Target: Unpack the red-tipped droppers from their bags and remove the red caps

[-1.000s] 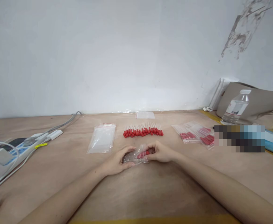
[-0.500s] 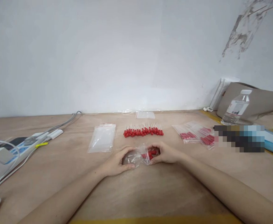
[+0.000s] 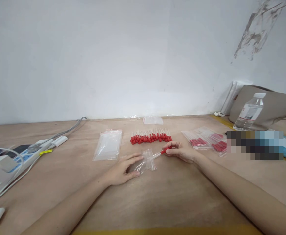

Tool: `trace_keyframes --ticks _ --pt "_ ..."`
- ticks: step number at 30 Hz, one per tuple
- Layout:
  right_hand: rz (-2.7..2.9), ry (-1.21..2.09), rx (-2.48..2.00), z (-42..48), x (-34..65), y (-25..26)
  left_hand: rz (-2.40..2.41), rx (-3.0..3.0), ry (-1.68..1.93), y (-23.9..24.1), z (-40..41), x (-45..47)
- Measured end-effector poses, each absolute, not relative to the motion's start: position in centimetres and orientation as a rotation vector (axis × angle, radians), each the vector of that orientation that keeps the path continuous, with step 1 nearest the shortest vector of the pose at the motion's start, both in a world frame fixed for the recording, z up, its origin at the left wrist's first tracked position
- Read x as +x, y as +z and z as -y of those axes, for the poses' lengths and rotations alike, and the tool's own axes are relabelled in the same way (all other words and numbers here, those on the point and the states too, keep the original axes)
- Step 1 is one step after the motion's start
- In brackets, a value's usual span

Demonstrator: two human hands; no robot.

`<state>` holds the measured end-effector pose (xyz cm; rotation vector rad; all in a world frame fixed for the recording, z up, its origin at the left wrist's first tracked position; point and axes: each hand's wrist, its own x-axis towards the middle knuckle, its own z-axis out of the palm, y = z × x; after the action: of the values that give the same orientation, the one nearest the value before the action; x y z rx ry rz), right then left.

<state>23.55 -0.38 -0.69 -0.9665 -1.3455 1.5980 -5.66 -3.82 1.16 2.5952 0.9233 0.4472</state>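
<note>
My left hand [image 3: 122, 171] is curled around a clear plastic zip bag [image 3: 150, 160], thumb and fingers on its two sides. To its right, my right hand [image 3: 182, 152] pinches the red end of clear thin tubes [image 3: 165, 150]. Their clear ends point left, at the mouth of the bag. How many are held I cannot tell. Just beyond my hands lies a row of similar red-ended clear tubes [image 3: 150, 138], clear ends toward the wall. A stack of flat clear zip bags [image 3: 108, 145] rests to the left.
Filled bags of red-ended tubes [image 3: 198, 142] lie at the right. A small bag stack [image 3: 153, 120] sits near the wall. A power strip [image 3: 26, 156] with cables is at the left. A water bottle [image 3: 250, 111] and a grey-brown bag [image 3: 275, 106] stand at the right rear.
My right hand has moved right and slightly up, away from the bag's mouth, and the clear ends of the tubes now show. My left hand stays at the bag.
</note>
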Motion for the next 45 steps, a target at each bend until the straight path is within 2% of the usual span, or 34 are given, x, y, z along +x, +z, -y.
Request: trace_keyframes --ticks 6,10,13,16,22,29,37,45 --pt "1.496 1.415 -1.064 -0.3 25.6 2.0 -0.999 2.863 0.332 2.2 4.5 -6.5" --pt "1.314 1.149 -1.075 -1.4 27.7 4.6 -1.015 2.871 0.578 2.2 4.5 -6.0" --pt "1.281 0.857 -1.056 -2.4 26.9 5.1 -0.850 2.815 0.711 1.5 4.1 -5.2" --pt "1.396 0.544 -1.084 -3.7 24.0 4.3 -0.694 2.782 0.549 1.0 3.8 -4.5" --pt "1.786 0.036 -1.060 -6.5 18.3 1.6 -0.835 2.778 0.244 1.2 4.2 -4.5" --pt "2.012 0.033 -1.047 -6.5 17.6 0.7 -0.890 2.858 0.188 1.6 5.2 -4.1" --pt "1.708 0.027 -1.137 -6.6 20.8 1.2 -0.858 2.942 0.229 2.0 5.4 -3.7" --pt "1.900 0.074 -1.136 -5.8 20.4 0.6 -0.895 2.822 0.129 1.5 5.6 -3.9"
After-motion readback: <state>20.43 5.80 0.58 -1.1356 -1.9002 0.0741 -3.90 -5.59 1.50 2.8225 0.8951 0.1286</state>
